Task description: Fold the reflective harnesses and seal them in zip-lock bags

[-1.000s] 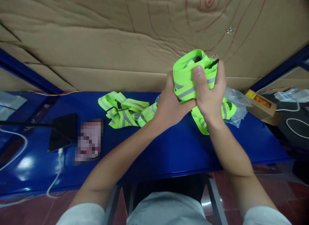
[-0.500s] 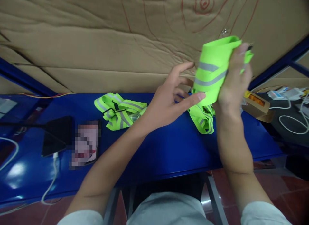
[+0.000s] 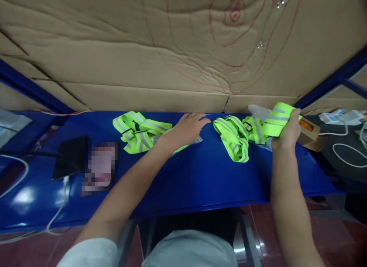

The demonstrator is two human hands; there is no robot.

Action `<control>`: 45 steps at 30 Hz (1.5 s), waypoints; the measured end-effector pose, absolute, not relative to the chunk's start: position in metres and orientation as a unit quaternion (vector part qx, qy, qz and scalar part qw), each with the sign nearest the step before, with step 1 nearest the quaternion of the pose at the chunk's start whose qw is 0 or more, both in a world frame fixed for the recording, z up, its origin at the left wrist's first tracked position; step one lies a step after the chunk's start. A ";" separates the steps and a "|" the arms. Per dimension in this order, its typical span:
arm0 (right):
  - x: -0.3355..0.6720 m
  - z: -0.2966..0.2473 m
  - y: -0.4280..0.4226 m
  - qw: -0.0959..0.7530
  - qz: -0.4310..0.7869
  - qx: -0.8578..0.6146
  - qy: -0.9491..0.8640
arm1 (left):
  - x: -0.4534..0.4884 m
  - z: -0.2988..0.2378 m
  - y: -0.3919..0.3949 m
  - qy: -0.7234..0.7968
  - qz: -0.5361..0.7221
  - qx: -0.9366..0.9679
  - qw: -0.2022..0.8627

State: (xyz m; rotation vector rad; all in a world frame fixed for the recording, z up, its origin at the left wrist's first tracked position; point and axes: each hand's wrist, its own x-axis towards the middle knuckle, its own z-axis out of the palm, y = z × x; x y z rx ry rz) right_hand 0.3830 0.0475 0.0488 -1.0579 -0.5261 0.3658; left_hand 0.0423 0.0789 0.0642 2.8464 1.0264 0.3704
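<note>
My right hand (image 3: 290, 131) grips a rolled neon-yellow reflective strap (image 3: 277, 118) with silver stripes, low over the right part of the blue table. My left hand (image 3: 190, 129) hovers over or rests on the right end of a loose heap of the same reflective straps (image 3: 137, 135); its fingers stretch out, and whether they touch the straps is hidden. Clear plastic shows beneath that hand. Between my hands lies a second tangle of reflective straps (image 3: 233, 139) with black buckles. A clear plastic bag (image 3: 259, 112) sits just behind the rolled strap.
The blue table (image 3: 195, 183) meets a cardboard wall (image 3: 114, 60) with red drawn lines. At left lie a black device (image 3: 70, 156) with a white cable and a blurred phone (image 3: 100, 167). A small cardboard box (image 3: 311, 133) stands beyond my right hand, near white cables.
My right hand has lowered the rolled strap and carried it right, near the tabletop. My left hand has left the roll and shifted left and down to the heap.
</note>
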 end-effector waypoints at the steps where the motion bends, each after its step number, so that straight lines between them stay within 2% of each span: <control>1: 0.389 0.049 0.045 0.821 0.178 -0.488 -0.237 | 0.049 0.062 0.078 0.327 0.126 0.935 0.048; 7: 0.410 0.058 0.041 0.848 0.163 -0.464 -0.198 | 0.120 0.058 0.087 0.301 0.190 0.934 0.040; 13: 0.403 0.051 0.042 0.838 0.151 -0.486 -0.196 | 0.221 0.064 0.117 0.274 0.245 0.930 0.003; 20: 0.401 0.047 0.042 0.806 0.131 -0.535 -0.218 | 0.269 0.067 0.129 0.247 0.220 0.942 -0.060; 24: 0.402 0.046 0.042 0.776 0.119 -0.569 -0.245 | 0.251 0.072 0.122 0.242 0.232 0.938 -0.089; 30: 0.395 0.048 0.040 0.775 0.123 -0.567 -0.251 | 0.202 0.082 0.120 0.259 0.260 0.923 -0.114; 36: 0.378 0.045 0.040 0.745 0.161 -0.584 -0.280 | 0.121 0.065 0.100 0.284 0.301 0.897 -0.156; 41: 0.339 0.035 0.030 0.630 0.223 -0.641 -0.379 | 0.047 0.037 0.045 0.236 0.329 0.894 -0.193; 45: 0.295 0.027 0.016 0.515 0.225 -0.670 -0.486 | 0.000 0.026 0.004 0.219 0.239 0.924 -0.202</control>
